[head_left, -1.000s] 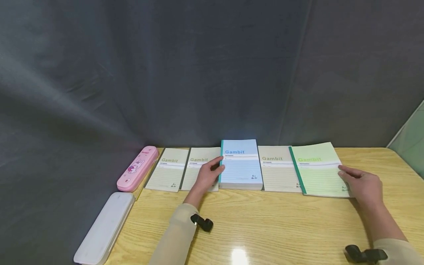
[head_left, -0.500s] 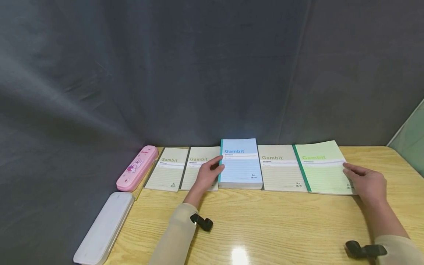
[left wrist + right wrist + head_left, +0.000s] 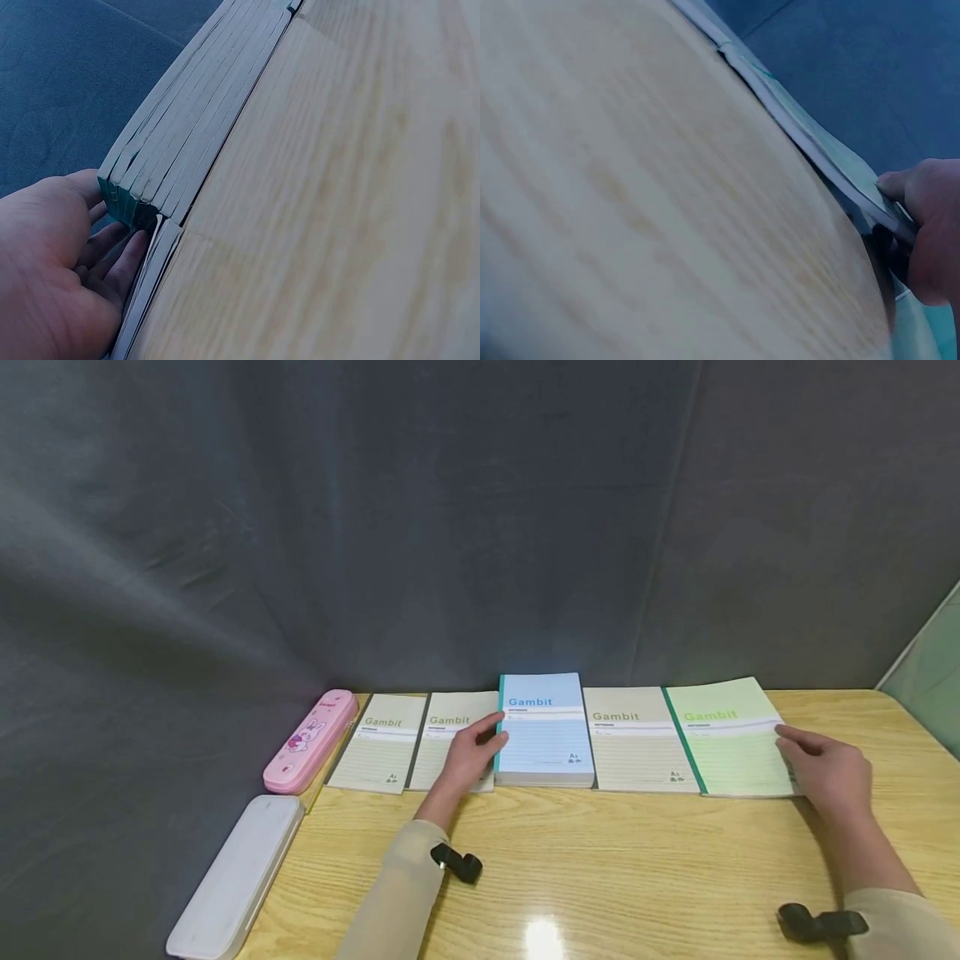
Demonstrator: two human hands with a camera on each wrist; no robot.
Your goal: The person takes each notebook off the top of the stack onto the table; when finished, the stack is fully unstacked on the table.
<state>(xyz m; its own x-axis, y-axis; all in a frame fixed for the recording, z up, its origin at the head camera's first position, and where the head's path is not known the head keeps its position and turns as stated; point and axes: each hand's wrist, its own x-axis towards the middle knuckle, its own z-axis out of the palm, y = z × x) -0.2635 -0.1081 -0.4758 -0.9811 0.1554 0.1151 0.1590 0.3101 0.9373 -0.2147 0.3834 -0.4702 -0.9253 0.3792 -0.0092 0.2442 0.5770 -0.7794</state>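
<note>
On the wooden table [image 3: 600, 877], from left: white case [image 3: 236, 877], pink pencil case [image 3: 310, 741], two beige notebooks [image 3: 420, 752]. Left hand [image 3: 468, 758] grips the spine edge of the blue notebook stack [image 3: 546, 731]. Right hand [image 3: 825, 770] pinches the outer edge of the green notebook [image 3: 731, 739], rightmost in the row.

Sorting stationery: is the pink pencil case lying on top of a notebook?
No, the pink pencil case lies on the table, left of the notebooks.
</note>
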